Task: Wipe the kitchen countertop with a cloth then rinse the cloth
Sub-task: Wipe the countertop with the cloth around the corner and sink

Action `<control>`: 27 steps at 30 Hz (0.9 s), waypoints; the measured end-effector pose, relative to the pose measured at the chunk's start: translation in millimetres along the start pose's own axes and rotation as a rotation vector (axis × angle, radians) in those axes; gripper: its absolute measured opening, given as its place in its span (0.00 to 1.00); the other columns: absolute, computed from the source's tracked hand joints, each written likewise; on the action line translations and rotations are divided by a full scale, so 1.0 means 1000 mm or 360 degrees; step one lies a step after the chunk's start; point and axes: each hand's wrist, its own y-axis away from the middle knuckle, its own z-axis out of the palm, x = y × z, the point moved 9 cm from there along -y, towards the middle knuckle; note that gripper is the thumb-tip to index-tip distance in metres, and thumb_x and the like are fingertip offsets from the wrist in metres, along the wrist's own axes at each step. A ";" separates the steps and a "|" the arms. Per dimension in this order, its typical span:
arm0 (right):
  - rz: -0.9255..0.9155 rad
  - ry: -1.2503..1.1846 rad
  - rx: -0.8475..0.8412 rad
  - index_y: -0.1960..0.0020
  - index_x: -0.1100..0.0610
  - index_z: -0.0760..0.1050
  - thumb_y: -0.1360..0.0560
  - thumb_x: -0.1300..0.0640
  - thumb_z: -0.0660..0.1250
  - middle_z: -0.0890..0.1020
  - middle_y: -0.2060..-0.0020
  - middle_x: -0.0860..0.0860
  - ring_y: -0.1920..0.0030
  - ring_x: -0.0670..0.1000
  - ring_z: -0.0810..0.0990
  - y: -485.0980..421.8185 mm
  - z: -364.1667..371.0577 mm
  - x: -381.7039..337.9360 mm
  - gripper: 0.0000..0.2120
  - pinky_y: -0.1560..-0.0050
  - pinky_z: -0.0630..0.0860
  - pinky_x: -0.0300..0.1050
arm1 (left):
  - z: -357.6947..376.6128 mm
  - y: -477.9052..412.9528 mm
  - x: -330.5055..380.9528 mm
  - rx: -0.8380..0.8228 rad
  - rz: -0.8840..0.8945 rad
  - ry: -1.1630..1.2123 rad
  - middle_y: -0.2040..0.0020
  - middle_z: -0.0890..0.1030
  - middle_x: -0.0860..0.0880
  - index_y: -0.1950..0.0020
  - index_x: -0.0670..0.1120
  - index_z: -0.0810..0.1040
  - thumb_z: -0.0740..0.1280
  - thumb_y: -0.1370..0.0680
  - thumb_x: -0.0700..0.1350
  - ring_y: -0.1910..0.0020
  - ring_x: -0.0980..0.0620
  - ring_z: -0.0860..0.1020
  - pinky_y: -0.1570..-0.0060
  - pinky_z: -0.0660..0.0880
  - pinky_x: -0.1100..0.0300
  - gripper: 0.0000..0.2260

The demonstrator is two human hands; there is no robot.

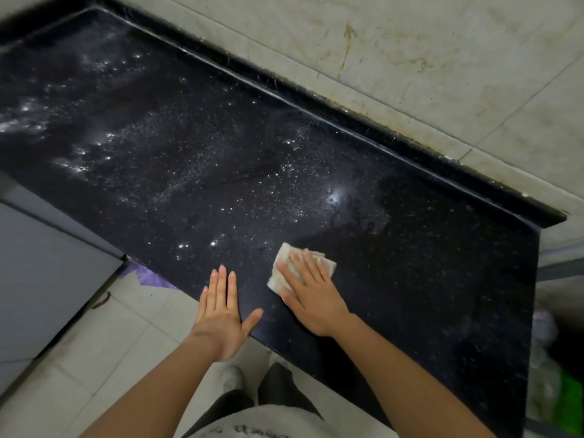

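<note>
Near front edge of granite countertop [410, 263]: folded cloth [285, 253] pressed flat under right hand [311, 294], fingers straight, ungrasped. Left hand [221, 314] released, flat at edge. Risks: cloth slipping from under palm on wet stone; droplets [177, 172] smeared.

The counter [410, 279] is a long slab of black, speckled stone with a raised lip [284, 99] along its back edge. A small, pale, folded cloth [285, 252] lies flat on it near the front edge. The right grip [311, 292] presses down on the cloth with spread, straight fingers and covers most of it. Just left of the cloth, the left grip [221, 314] lies flat at the front edge, fingers straight and together. Left of the cloth and beyond it, white droplets and smears [196, 172] cover the stone. Right of the cloth the stone looks dark and dull.
</note>
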 end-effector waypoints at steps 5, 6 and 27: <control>0.0231 0.0032 0.0065 0.26 0.42 0.36 0.26 0.32 0.29 0.37 0.26 0.44 0.24 0.50 0.36 0.025 -0.013 0.082 0.31 0.26 0.35 0.49 | -0.003 0.000 0.001 0.0012 0.0033 0.0012 0.32 0.21 0.48 0.32 0.46 0.23 0.20 0.44 0.74 0.34 0.49 0.21 0.33 0.29 0.54 0.48; 0.0406 0.0010 0.0093 0.26 0.43 0.36 0.27 0.32 0.28 0.37 0.26 0.45 0.24 0.50 0.36 0.027 -0.017 0.110 0.33 0.25 0.35 0.49 | -0.004 -0.001 0.002 0.0023 0.0035 0.0024 0.33 0.21 0.48 0.32 0.46 0.23 0.19 0.45 0.74 0.34 0.49 0.21 0.32 0.29 0.54 0.48; -0.0028 0.0047 0.0040 0.25 0.44 0.35 0.23 0.37 0.33 0.38 0.24 0.49 0.27 0.50 0.28 -0.033 -0.016 0.017 0.28 0.27 0.29 0.49 | -0.016 0.002 -0.009 0.0505 0.0005 0.0234 0.25 0.32 0.52 0.26 0.49 0.31 0.36 0.27 0.69 0.27 0.56 0.29 0.29 0.32 0.58 0.36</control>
